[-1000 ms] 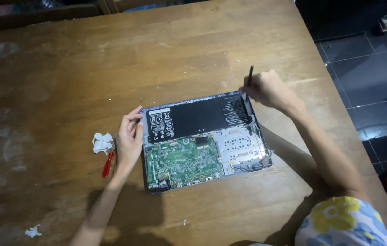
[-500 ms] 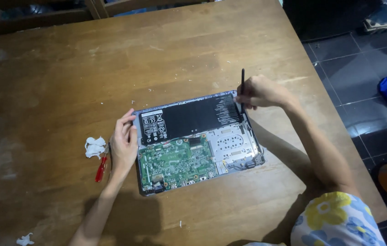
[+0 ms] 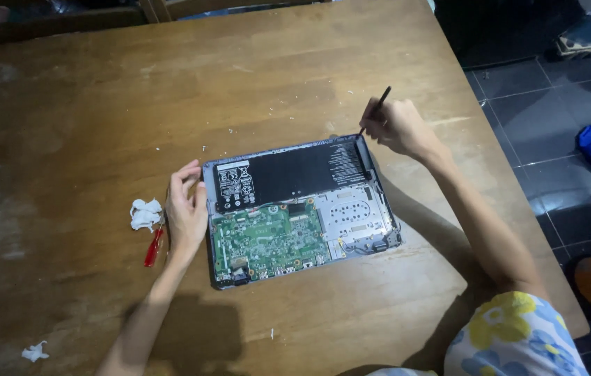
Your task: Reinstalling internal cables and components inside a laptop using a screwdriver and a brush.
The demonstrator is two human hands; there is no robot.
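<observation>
I see my left hand (image 3: 185,209) flat against the left edge of the opened laptop (image 3: 295,209) at frame centre, bracing it, while my right hand (image 3: 396,127) pinches a thin black tool (image 3: 377,108) at its upper-right corner.

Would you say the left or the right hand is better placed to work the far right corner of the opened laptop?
Right, probably: the right hand holds the thin black tool at the opened laptop's far right corner; the left hand rests on its left edge.

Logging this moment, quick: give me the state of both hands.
Left hand: open, resting flat against the left edge of the opened grey laptop.
Right hand: closed on a thin black tool.
</observation>
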